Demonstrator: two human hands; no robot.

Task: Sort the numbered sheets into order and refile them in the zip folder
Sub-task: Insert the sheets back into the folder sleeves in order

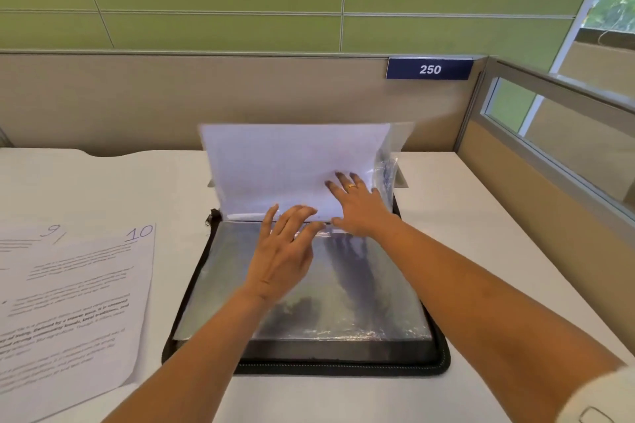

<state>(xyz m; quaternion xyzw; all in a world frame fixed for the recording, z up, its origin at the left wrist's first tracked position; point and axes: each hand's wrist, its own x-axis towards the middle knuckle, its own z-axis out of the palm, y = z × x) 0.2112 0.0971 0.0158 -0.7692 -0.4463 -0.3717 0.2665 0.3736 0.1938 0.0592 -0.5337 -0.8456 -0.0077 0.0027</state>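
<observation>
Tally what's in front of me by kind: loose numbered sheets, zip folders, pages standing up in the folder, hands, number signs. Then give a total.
Loose numbered sheets: 2, sheet 9 and sheet 10
Zip folder: 1
Raised page in the folder: 1
Hands: 2, left hand and right hand
Number sign: 1
Total: 7

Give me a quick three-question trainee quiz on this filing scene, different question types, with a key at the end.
1. True or false: the zip folder lies open on the desk.
2. Which numbers show on the loose sheets left of the folder? A) 1, 2 B) 9, 10 C) 5, 6
3. Fill in: the right hand presses flat against the upright ____.
Key: 1 true; 2 B; 3 page.
</observation>
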